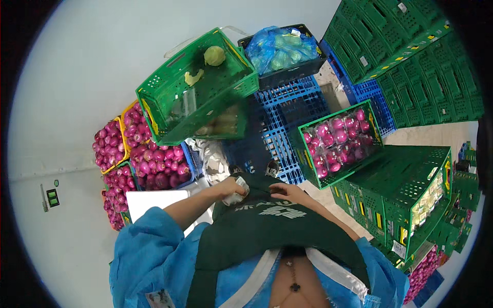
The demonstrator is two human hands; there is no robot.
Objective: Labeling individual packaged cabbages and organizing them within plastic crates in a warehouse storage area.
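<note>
My left hand (231, 188) is closed around a crumpled whitish wad (236, 194); whether it is plastic or paper is unclear. It is held before the dark green apron (277, 231) at my waist. Loosely curled, my right hand (289, 193) hovers at the apron's other side with nothing visible in it. Beyond my hands stands a green plastic crate (169, 133) with one round cabbage (214, 56), a torn leaf piece (193, 77) and a clear wrapper (189, 103). At the right, a green crate (339, 181) holds wrapped packs of red onions (337, 134).
Several crates of loose red onions (160, 163) stand at the left beside a white board (154, 202). A black crate (292, 73) carries blue-bagged vegetables (283, 48). Blue pallets (279, 133) lie on the floor. Tall green crate stacks (420, 92) rise at the right.
</note>
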